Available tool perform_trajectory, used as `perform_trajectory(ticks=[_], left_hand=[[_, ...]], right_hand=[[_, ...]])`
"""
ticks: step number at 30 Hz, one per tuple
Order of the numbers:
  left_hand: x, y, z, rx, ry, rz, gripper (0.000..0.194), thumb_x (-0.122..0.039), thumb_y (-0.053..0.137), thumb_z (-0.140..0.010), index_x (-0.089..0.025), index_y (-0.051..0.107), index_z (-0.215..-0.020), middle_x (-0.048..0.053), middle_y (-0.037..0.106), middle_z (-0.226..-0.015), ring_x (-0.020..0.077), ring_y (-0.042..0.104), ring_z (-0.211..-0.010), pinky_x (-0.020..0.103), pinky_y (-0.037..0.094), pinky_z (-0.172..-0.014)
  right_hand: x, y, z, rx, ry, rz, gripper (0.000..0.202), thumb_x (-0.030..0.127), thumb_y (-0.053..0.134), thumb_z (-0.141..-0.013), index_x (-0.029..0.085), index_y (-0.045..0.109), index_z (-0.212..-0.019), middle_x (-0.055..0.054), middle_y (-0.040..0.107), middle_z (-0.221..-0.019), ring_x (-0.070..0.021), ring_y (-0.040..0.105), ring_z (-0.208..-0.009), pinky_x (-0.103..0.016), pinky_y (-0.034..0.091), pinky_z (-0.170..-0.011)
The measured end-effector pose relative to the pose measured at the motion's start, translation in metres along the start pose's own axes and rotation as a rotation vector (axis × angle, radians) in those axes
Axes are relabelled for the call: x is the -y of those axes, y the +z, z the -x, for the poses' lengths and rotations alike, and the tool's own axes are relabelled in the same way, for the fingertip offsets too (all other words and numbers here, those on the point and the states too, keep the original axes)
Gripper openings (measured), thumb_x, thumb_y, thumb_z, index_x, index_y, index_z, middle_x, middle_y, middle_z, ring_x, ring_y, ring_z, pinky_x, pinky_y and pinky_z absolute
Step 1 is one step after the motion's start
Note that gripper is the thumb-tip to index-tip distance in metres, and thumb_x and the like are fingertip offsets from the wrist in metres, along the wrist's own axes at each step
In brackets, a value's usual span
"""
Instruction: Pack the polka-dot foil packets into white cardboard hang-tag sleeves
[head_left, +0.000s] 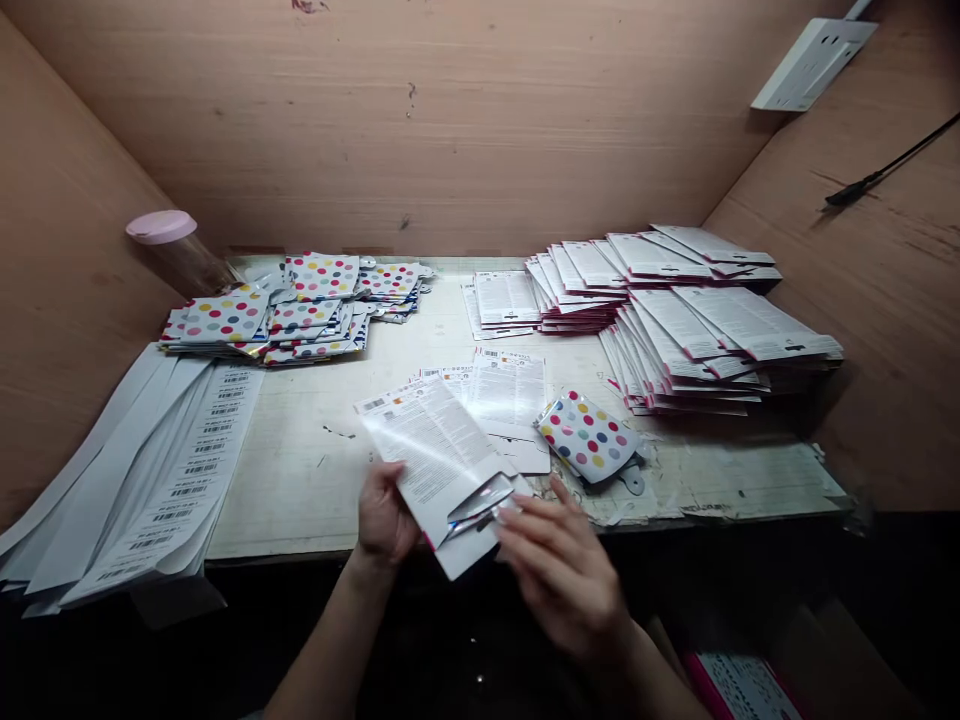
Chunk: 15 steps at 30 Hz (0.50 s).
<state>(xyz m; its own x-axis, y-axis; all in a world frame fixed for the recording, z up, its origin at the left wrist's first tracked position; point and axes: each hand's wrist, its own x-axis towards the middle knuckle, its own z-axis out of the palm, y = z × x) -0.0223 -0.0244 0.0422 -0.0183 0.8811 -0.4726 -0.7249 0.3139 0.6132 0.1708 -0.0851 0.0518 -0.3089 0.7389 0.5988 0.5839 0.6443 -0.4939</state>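
Note:
My left hand (384, 520) grips a white printed packaging card (431, 450) from below, holding it tilted over the table's front edge. A shiny silver piece (482, 497) sits in the card's lower end. My right hand (564, 570) is at that lower end, its fingers touching the silver piece and the card's bottom corner. Just to the right lies a polka-dot item (589, 435) flat on the table. More printed cards (504, 390) lie under and behind the held one.
A pile of polka-dot items (300, 305) sits at back left beside a pink-lidded jar (169, 245). Stacks of finished cards (690, 320) fill the back right. Barcode label strips (180, 470) hang over the left front edge. Wooden walls enclose the table (300, 470).

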Motion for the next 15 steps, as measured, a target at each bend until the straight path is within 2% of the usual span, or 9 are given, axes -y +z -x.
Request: perform_trajectory(ticks=[1, 3, 4, 6, 9, 10, 12, 14, 15], left_hand=[[-0.002, -0.002, -0.005, -0.045, -0.024, -0.083, 0.055, -0.024, 0.067, -0.069, -0.013, 0.058, -0.123, 0.01, 0.073, -0.1, 0.0332, 0.065, -0.104, 0.046, 0.052, -0.092], [0.0, -0.003, -0.012, -0.034, -0.066, -0.232, 0.054, -0.015, 0.069, -0.069, -0.012, 0.058, -0.122, 0.011, 0.073, -0.103, 0.031, 0.067, -0.101, 0.044, 0.053, -0.091], [0.004, -0.004, -0.012, 0.001, -0.068, -0.278, 0.053, -0.015, 0.07, -0.071, -0.012, 0.057, -0.122, 0.011, 0.072, -0.105, 0.0308, 0.067, -0.101, 0.044, 0.053, -0.091], [0.012, -0.005, -0.01, 0.074, -0.052, -0.311, 0.053, -0.019, 0.072, -0.073, -0.013, 0.056, -0.124, 0.012, 0.071, -0.111, 0.031, 0.066, -0.103, 0.044, 0.053, -0.092], [0.022, -0.009, -0.004, 0.106, -0.085, -0.223, 0.054, -0.026, 0.074, -0.073, -0.015, 0.057, -0.123, 0.012, 0.07, -0.114, 0.0327, 0.063, -0.11, 0.046, 0.049, -0.097], [0.024, -0.01, -0.001, 0.125, -0.118, -0.159, 0.055, -0.033, 0.074, -0.072, -0.015, 0.059, -0.121, 0.012, 0.069, -0.115, 0.0346, 0.06, -0.114, 0.048, 0.047, -0.099], [0.026, -0.01, 0.002, 0.224, -0.197, -0.02, 0.067, -0.057, 0.07, -0.068, -0.015, 0.061, -0.119, 0.014, 0.067, -0.119, 0.0399, 0.054, -0.12, 0.054, 0.043, -0.1], [0.027, -0.006, 0.004, 0.412, -0.309, 0.067, 0.095, -0.082, 0.059, -0.058, -0.015, 0.058, -0.125, 0.018, 0.061, -0.128, 0.0453, 0.045, -0.127, 0.062, 0.039, -0.1], [0.028, -0.003, 0.004, 0.498, -0.346, 0.085, 0.106, -0.089, 0.053, -0.053, -0.015, 0.055, -0.129, 0.019, 0.057, -0.133, 0.0467, 0.041, -0.13, 0.064, 0.037, -0.1]], right_hand=[[-0.006, -0.003, 0.004, -0.094, 0.116, 0.0, 0.042, 0.01, 0.057, -0.086, 0.024, 0.058, -0.125, -0.009, 0.06, -0.121, -0.027, 0.053, -0.119, -0.057, 0.035, -0.109], [-0.02, -0.001, 0.011, -0.21, 0.409, -0.038, 0.04, 0.018, 0.058, -0.088, 0.025, 0.056, -0.127, -0.012, 0.052, -0.128, -0.0279, 0.051, -0.12, -0.052, 0.044, -0.101], [-0.026, 0.003, 0.013, -0.208, 0.543, -0.113, 0.041, 0.023, 0.058, -0.089, 0.025, 0.053, -0.13, -0.013, 0.051, -0.129, -0.0273, 0.053, -0.116, -0.05, 0.048, -0.096], [-0.036, 0.012, 0.015, -0.142, 0.719, -0.368, 0.044, 0.031, 0.061, -0.088, 0.024, 0.051, -0.13, -0.011, 0.054, -0.123, -0.0241, 0.059, -0.107, -0.043, 0.053, -0.089], [-0.035, 0.021, 0.014, -0.099, 0.837, -0.663, 0.043, 0.034, 0.071, -0.08, 0.024, 0.054, -0.119, -0.007, 0.06, -0.115, -0.0214, 0.06, -0.107, -0.034, 0.053, -0.089], [-0.032, 0.023, 0.013, -0.09, 0.866, -0.726, 0.044, 0.034, 0.073, -0.078, 0.025, 0.054, -0.117, -0.006, 0.06, -0.115, -0.0208, 0.06, -0.106, -0.03, 0.055, -0.084], [-0.024, 0.025, 0.012, -0.037, 0.917, -0.888, 0.046, 0.035, 0.073, -0.077, 0.026, 0.048, -0.115, -0.004, 0.062, -0.107, -0.0167, 0.065, -0.083, -0.023, 0.055, -0.059], [-0.016, 0.03, 0.011, 0.053, 0.933, -1.045, 0.043, 0.038, 0.068, -0.081, 0.027, 0.04, -0.112, 0.0, 0.062, -0.089, -0.0103, 0.055, -0.051, -0.019, 0.043, -0.035], [-0.013, 0.032, 0.011, 0.071, 0.911, -1.056, 0.04, 0.038, 0.066, -0.083, 0.027, 0.038, -0.109, 0.003, 0.06, -0.082, -0.0087, 0.049, -0.043, -0.019, 0.04, -0.032]])
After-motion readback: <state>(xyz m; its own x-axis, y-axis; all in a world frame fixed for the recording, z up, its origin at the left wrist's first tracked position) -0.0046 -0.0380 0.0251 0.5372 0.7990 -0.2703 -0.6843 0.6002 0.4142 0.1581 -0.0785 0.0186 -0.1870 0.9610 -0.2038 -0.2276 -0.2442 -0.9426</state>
